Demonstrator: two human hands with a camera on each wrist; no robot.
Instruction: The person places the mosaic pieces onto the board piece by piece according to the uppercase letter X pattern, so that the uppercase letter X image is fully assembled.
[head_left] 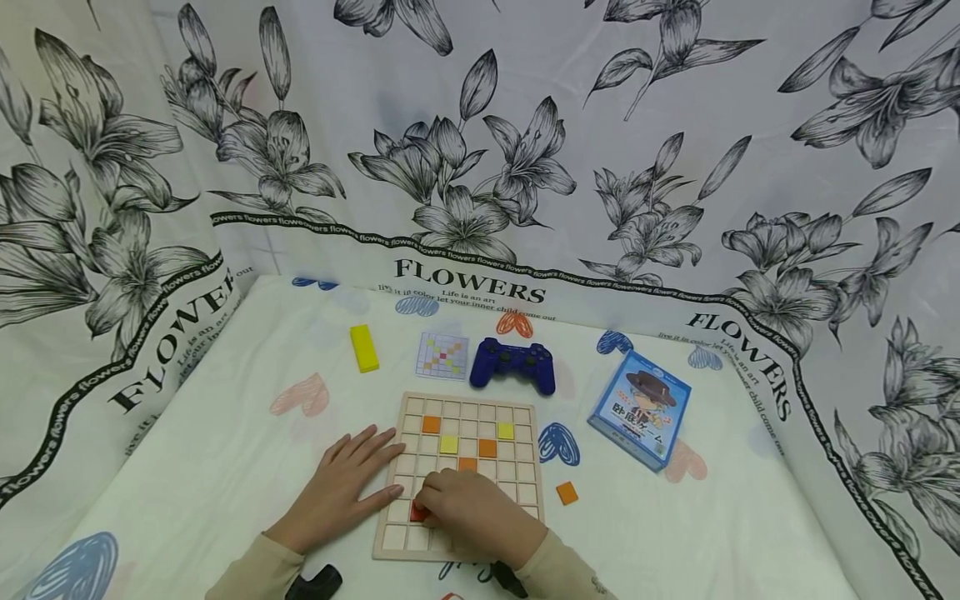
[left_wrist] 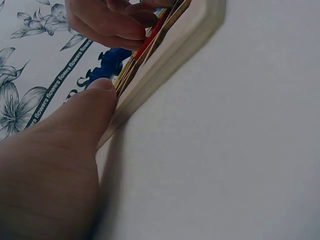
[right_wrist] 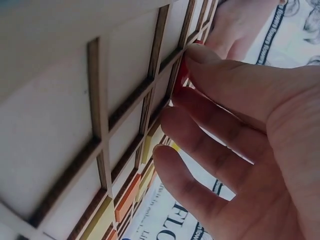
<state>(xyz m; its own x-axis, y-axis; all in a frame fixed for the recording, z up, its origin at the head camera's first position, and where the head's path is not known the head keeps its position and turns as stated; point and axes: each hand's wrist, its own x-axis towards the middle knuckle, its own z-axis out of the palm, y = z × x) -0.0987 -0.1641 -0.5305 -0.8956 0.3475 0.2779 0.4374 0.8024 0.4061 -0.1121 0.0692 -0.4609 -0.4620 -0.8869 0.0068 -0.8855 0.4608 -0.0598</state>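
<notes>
A wooden grid board (head_left: 386, 546) lies on the bed-like cloth, with orange tiles (head_left: 431, 425) and yellow tiles (head_left: 506, 431) in some of its cells. My right hand (head_left: 480, 512) reaches over the lower part of the board. Its thumb and forefinger pinch a red tile (head_left: 417, 512) at a cell near the left side; the other fingers spread loosely in the right wrist view. Fingers extended, my left hand (head_left: 337, 487) rests along the board's left edge, and its thumb (left_wrist: 102, 95) touches the rim in the left wrist view. Part of the board is hidden beneath my right hand.
A loose orange tile (head_left: 567, 493) lies right of the board. Behind it are a yellow block (head_left: 364, 348), a small colored pattern card (head_left: 442, 356) and a blue game controller (head_left: 513, 365). A blue box (head_left: 640, 410) stands at the right. Flower-printed curtains (head_left: 480, 167) enclose the back.
</notes>
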